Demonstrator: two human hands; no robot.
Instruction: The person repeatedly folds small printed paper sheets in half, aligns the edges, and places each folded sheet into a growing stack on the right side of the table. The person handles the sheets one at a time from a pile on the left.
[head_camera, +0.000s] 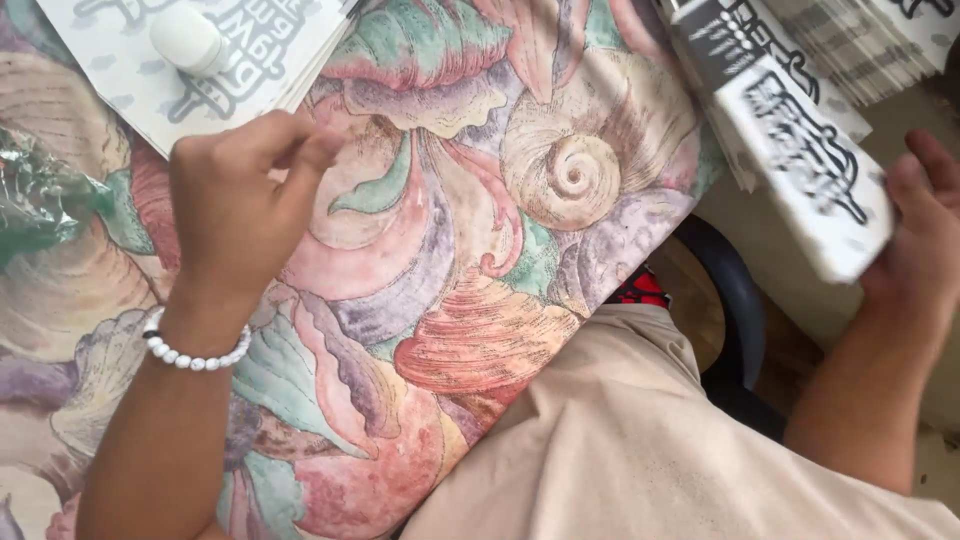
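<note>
Beige trouser cloth (640, 450) fills the lower middle of the frame. At far left, crinkled clear wrapping (35, 195) lies on the shell-patterned worktop (470, 260). Left of centre, the left hand (235, 215) — a white bead bracelet (195, 355) at its wrist — hovers with fingers curled together, holding nothing visible, just below a stack of printed sheets (200, 60) bearing a small white bottle (188, 38). At right, the right hand (915, 240) grips a white printed box (810, 170) — blurred — off the worktop's edge.
</note>
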